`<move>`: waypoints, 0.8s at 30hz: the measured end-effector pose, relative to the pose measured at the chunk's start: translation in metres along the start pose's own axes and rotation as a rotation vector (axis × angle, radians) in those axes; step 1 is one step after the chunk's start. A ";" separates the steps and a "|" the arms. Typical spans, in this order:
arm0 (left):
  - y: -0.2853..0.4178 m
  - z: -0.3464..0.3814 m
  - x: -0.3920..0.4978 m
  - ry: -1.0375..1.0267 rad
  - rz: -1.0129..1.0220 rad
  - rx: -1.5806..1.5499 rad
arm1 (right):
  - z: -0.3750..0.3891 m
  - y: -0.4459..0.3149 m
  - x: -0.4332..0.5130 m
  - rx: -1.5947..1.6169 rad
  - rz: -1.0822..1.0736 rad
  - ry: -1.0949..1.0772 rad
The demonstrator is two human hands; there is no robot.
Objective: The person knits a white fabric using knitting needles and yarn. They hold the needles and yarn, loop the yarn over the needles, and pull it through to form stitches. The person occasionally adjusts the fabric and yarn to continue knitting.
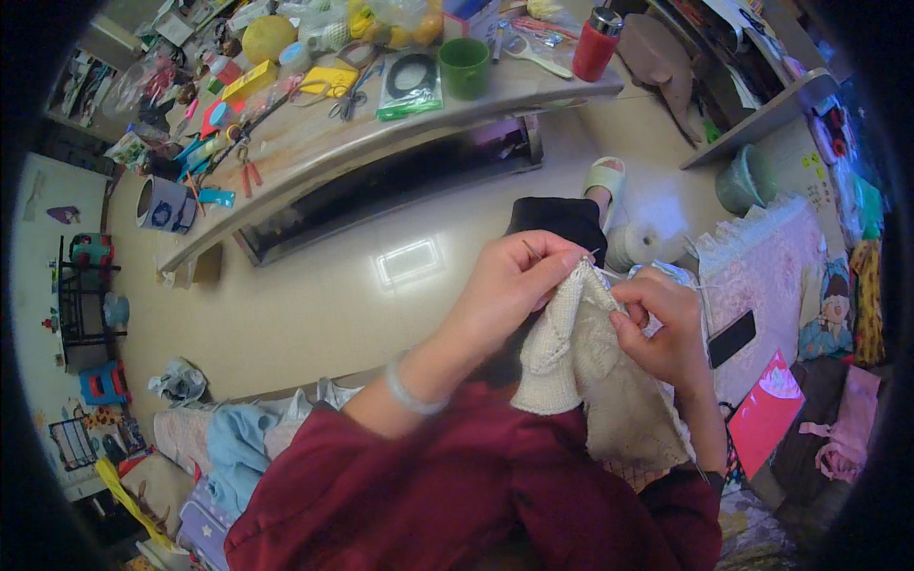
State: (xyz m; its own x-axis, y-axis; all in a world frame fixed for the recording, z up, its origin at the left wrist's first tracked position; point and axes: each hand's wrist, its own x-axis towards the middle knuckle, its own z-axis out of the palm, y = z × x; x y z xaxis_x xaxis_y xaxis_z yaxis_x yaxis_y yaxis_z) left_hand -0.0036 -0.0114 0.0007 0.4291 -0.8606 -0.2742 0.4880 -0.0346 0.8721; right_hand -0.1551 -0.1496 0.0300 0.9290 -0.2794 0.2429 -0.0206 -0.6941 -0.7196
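Observation:
A cream knitted piece [550, 357] hangs between my two hands, over the lap. My left hand [525, 278] pinches its top edge, with the tip of a thin knitting needle [530, 248] showing by the fingers. On the right edge of the knitting, my right hand [660, 321] has its thumb and fingers closed round a needle and the stitches. Another needle end [703, 472] sticks out at the lower right corner of the piece. A cone of pale yarn [643, 244] stands on the floor beyond my hands. The part of the needles within my fingers is hidden.
A long table [300, 157] ahead carries scissors [348, 103], a green mug [464, 68], a red bottle [598, 44] and several other goods. To the right, a black phone [732, 340] and a pink packet [767, 414] lie on a covered seat. A bucket [744, 182] stands behind.

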 end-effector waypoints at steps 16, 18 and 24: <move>0.012 -0.009 -0.002 -0.121 0.046 0.170 | 0.000 -0.004 -0.001 0.017 0.027 -0.011; 0.013 -0.012 -0.002 -0.135 0.030 0.178 | 0.000 -0.004 -0.002 0.008 0.033 -0.028; 0.015 -0.015 -0.003 -0.137 -0.005 0.167 | 0.000 -0.004 -0.004 0.039 0.014 -0.080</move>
State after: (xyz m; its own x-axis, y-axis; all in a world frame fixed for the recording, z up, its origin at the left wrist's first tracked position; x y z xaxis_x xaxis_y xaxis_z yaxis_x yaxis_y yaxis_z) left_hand 0.0141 -0.0016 0.0083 0.3139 -0.9210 -0.2306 0.3526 -0.1125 0.9290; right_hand -0.1592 -0.1454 0.0322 0.9554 -0.2336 0.1808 -0.0209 -0.6638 -0.7476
